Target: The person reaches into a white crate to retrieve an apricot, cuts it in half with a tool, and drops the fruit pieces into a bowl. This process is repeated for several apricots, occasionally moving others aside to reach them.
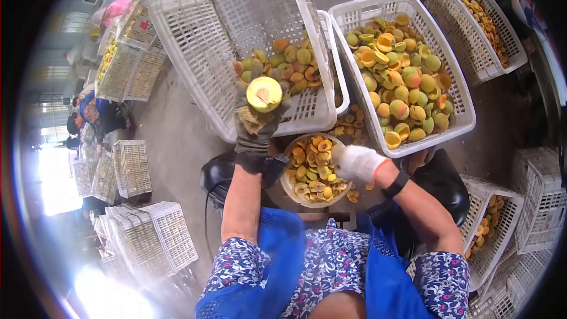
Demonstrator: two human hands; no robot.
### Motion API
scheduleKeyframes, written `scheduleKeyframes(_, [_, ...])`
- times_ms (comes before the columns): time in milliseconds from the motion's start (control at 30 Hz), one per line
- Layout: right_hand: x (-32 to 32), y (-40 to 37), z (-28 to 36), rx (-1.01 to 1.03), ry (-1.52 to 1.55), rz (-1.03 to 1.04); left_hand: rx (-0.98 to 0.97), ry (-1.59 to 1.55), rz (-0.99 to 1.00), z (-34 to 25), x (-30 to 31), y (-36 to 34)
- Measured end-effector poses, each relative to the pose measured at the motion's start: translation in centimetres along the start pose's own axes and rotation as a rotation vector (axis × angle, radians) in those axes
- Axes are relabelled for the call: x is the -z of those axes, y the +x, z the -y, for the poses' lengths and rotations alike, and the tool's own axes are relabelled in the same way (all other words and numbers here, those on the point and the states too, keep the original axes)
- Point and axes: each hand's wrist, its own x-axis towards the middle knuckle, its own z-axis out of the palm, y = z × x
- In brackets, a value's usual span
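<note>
My left hand (pixel 255 127), in a dark, worn glove, grips a cut peach (pixel 264 94) with its pale yellow face turned up and a brownish centre showing. It is over the near edge of a tilted white crate (pixel 192 71) with whole and cut peaches (pixel 289 62) inside. My right hand (pixel 357 163), in a white glove, is closed at the right rim of a round bowl (pixel 322 203). Its fingertips are partly hidden, and whatever they hold cannot be made out. Peach pieces (pixel 316 162), orange and yellow, fill the bowl.
Right of the bowl stands a white crate (pixel 434 136) heaped with peaches and hollowed halves. More crates of fruit (pixel 481 23) are at the upper right and a crate (pixel 493 230) at the lower right. Stacked crates (pixel 147 239) stand on the left; a person (pixel 94 112) is farther off.
</note>
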Motion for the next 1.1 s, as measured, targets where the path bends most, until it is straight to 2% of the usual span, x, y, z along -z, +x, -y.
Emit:
scheduleKeyframes(67, [2.7, -1.5, 1.4, 0.038, 0.231, -0.235, 0.073, 0.479, 0.037, -0.6, -1.5, -1.7])
scheduleKeyframes(133, [3.1, -1.7, 1.6, 0.146, 0.344, -0.503, 0.023, 0.511, 0.028, -0.2, -2.6, -2.2])
scheduleKeyframes(200, [3.3, -1.9, 1.9, 0.105, 0.407, -0.601, -0.029, 0.541, 0.027, 0.2, -4.1, -2.8])
scheduleKeyframes(267, [3.2, -2.1, 2.0, 0.183, 0.327, -0.656, 0.221, -0.241, -0.062, 0.2, -6.0, -3.4])
scheduleKeyframes(300, [3.1, -2.1, 1.9, 0.170, 0.334, -0.659, 0.427, -0.441, -0.141, 0.0, -6.9, -3.2])
scheduleKeyframes(367, [3.1, -1.9, 1.5, 0.268, 0.067, -0.743, 0.428, -0.410, -0.129, 0.1, -8.4, -3.2])
scheduleKeyframes(467, [2.7, -2.0, 0.8, 0.155, -0.087, -0.698, 0.419, -0.379, -0.100, 0.2, -10.2, -3.4])
scheduleKeyframes(500, [2.7, -2.2, 0.9, 0.047, 0.220, -0.718, 0.429, -0.384, -0.094, 0.3, -10.5, -3.5])
scheduleKeyframes(533, [2.6, -2.4, 0.7, 0.040, 0.221, -0.721, 0.439, -0.387, -0.089, 0.3, -10.8, -3.5])
scheduleKeyframes(567, [2.5, -2.5, 0.3, 0.156, 0.014, -0.804, 0.370, -0.243, -0.053, -0.3, -11.2, -3.5])
scheduleKeyframes(600, [2.5, -2.5, 0.0, 0.272, -0.197, -0.879, 0.372, -0.244, -0.050, -0.2, -11.4, -3.6])
scheduleKeyframes(633, [2.5, -2.6, 0.0, 0.270, -0.197, -0.879, 0.354, -0.237, -0.039, 0.1, -11.4, -3.8])
scheduleKeyframes(700, [2.7, -2.7, 0.0, 0.159, -0.010, -0.747, 0.336, -0.230, -0.028, 0.7, -11.2, -3.9])
scheduleKeyframes(733, [2.6, -2.7, -0.1, 0.157, -0.009, -0.747, 0.263, -0.085, 0.000, 1.2, -11.0, -3.9])
scheduleKeyframes(767, [2.5, -2.7, -0.1, 0.229, -0.125, -0.782, 0.190, 0.060, 0.028, 1.7, -10.7, -3.9])
scheduleKeyframes(800, [2.3, -2.7, -0.2, 0.300, -0.239, -0.813, 0.193, 0.061, 0.028, 2.2, -10.7, -4.0])
scheduleKeyframes(900, [1.2, -1.9, -0.7, 0.306, -0.259, -0.768, 0.128, 0.077, -0.015, 3.8, -10.4, -4.2])
scheduleKeyframes(933, [1.3, -1.9, -0.5, 0.301, -0.256, -0.769, -0.030, 0.300, -0.016, 4.1, -10.3, -4.1])
scheduleKeyframes(967, [1.4, -2.1, -0.2, 0.235, -0.030, -0.717, -0.190, 0.520, -0.016, 4.4, -10.3, -4.1])
scheduleKeyframes(1000, [1.6, -2.2, 0.1, 0.168, 0.196, -0.659, -0.185, 0.518, -0.012, 4.6, -10.2, -4.3])
scheduleKeyframes(1033, [1.9, -2.4, 0.4, 0.162, 0.201, -0.659, -0.108, 0.393, -0.025, 4.2, -10.3, -4.4])
scheduleKeyframes(1100, [2.7, -2.5, 0.7, -0.052, 0.492, -0.482, -0.025, 0.269, -0.037, 4.4, -10.1, -4.6])
